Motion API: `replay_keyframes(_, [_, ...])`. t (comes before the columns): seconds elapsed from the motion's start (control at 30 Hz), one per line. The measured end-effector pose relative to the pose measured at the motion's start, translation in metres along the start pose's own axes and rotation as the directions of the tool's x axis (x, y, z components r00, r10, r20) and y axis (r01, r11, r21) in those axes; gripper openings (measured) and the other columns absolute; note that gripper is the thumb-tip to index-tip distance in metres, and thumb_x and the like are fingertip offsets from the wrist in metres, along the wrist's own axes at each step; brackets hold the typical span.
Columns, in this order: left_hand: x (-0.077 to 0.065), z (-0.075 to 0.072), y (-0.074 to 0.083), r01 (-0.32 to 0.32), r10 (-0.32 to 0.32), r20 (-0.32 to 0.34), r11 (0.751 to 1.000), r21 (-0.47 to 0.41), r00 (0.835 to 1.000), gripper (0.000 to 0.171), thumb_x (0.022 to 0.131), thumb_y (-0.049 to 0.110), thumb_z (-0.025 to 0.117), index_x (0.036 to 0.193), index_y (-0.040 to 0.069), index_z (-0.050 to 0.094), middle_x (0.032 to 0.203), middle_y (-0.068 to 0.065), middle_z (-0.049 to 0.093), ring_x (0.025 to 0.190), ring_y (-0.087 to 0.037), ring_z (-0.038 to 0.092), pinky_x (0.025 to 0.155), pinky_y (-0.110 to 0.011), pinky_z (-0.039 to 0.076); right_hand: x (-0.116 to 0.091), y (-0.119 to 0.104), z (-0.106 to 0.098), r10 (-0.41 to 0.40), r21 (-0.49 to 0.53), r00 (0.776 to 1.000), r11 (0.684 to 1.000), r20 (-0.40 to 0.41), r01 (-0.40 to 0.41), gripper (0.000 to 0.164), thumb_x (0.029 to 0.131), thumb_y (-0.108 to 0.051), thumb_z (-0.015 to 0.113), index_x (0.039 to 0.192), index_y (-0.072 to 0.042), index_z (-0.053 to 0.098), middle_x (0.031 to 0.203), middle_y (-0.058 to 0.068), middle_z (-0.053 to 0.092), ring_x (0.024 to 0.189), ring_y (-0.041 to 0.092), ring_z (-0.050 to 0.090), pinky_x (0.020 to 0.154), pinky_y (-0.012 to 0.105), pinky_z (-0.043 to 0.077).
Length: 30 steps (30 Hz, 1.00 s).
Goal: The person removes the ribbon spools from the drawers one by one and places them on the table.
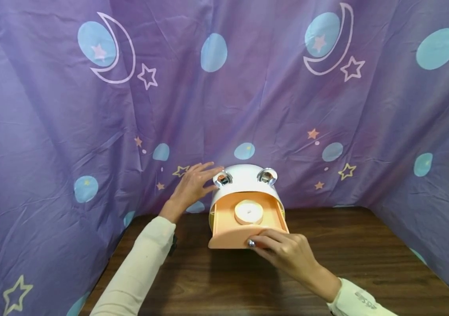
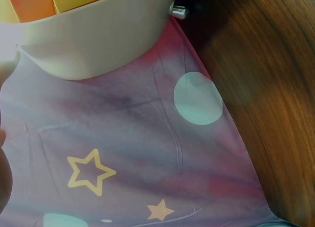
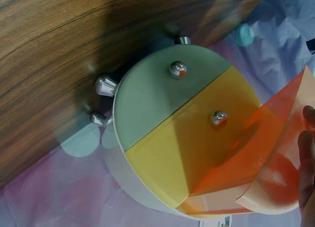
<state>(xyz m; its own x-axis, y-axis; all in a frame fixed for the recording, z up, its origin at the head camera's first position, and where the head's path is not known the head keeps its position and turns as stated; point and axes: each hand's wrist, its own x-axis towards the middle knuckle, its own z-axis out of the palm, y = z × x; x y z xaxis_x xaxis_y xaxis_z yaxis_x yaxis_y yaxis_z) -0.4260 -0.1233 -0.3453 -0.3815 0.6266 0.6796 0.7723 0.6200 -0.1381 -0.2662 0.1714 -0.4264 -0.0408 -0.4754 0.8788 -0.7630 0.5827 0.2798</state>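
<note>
A small rounded storage cabinet (image 1: 244, 173) with a white shell and two ring-shaped eyes on top stands on the table. Its orange drawer (image 1: 224, 237) is pulled well out, and a round whitish disc (image 1: 249, 212) with a small centre hole lies inside. My right hand (image 1: 287, 252) pinches the silver knob (image 1: 251, 242) on the drawer front. At the cabinet's upper left, my left hand (image 1: 195, 184) has its fingers spread, the fingertips right at the left eye (image 1: 222, 178). Below the orange drawer, the right wrist view shows a yellow drawer (image 3: 162, 143) and a green drawer (image 3: 147, 96), both closed.
The cabinet rests on silver feet (image 3: 105, 85) on the dark wooden table (image 1: 327, 245). A purple cloth (image 1: 224, 109) with moons, stars and dots hangs close behind the cabinet and along both sides of the table.
</note>
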Motion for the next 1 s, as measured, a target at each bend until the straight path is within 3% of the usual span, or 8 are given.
replay_keyframes(0.67, [-0.0016, 0.0014, 0.0023, -0.003, 0.003, -0.004, 1.000, 0.007, 1.000, 0.069, 0.082, 0.021, 0.091, 0.144, 0.014, 0.064, 0.140, -0.004, 0.067, 0.136, -0.029, 0.057, 0.117, -0.054, 0.042, -0.0003, -0.0024, -0.0037, -0.009, -0.004, 1.000, 1.000, -0.014, 0.009, 0.016, 0.096, -0.037, 0.074, 0.096, -0.023, 0.082, 0.089, -0.014, 0.073, 0.064, 0.003, 0.068, 0.043, 0.019, 0.048])
replay_keyframes(1.0, [-0.0009, 0.0003, 0.0029, 0.002, -0.002, -0.010, 1.000, 0.003, 1.000, 0.069, 0.081, 0.020, 0.091, 0.144, 0.015, 0.063, 0.140, -0.003, 0.066, 0.137, -0.029, 0.057, 0.120, -0.051, 0.040, 0.0017, -0.0028, -0.0078, -0.010, 0.008, 1.000, 1.000, 0.004, 0.010, 0.018, 0.087, -0.034, 0.081, 0.101, -0.022, 0.082, 0.091, -0.013, 0.073, 0.066, 0.002, 0.067, 0.047, 0.018, 0.051])
